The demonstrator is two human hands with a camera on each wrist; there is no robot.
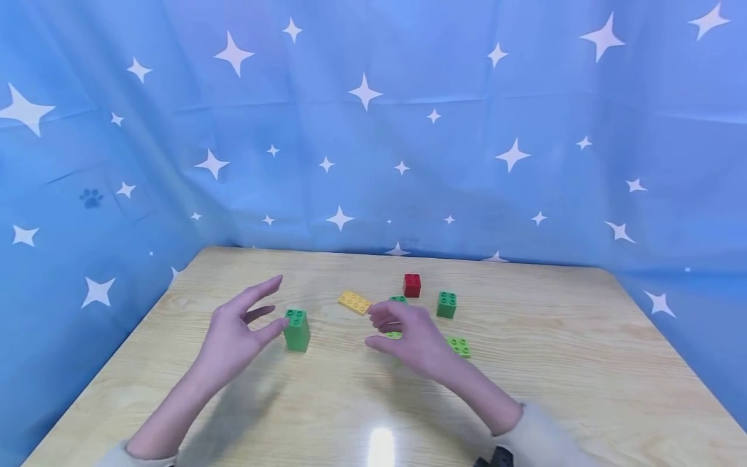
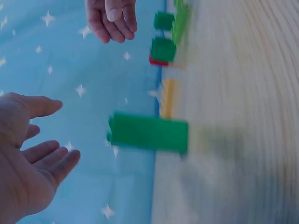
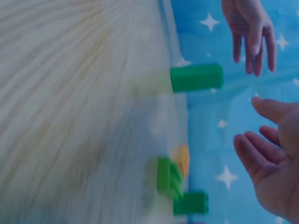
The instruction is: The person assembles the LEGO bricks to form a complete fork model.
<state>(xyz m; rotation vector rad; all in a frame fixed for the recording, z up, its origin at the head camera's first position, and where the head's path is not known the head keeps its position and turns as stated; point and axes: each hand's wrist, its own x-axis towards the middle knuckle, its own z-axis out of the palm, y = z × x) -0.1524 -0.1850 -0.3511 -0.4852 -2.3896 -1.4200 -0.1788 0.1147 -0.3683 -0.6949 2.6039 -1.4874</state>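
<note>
A tall green block (image 1: 297, 332) stands upright on the table, left of the middle. My left hand (image 1: 238, 326) hovers just left of it, fingers spread and holding nothing; the left wrist view shows a gap between this hand and the green block (image 2: 148, 133). My right hand (image 1: 411, 334) hangs over the loose bricks, its fingers loosely bent around nothing. Close to its fingertips lies a flat yellow brick (image 1: 354, 302). Light green bricks (image 1: 459, 347) and a dark green one (image 1: 399, 299) are partly hidden by the right hand.
Beyond the right hand sit a red brick (image 1: 412, 285) and a green brick (image 1: 446, 304). The wooden table (image 1: 583, 363) ends at a blue curtain (image 1: 443, 143) with white stars, behind and at the sides.
</note>
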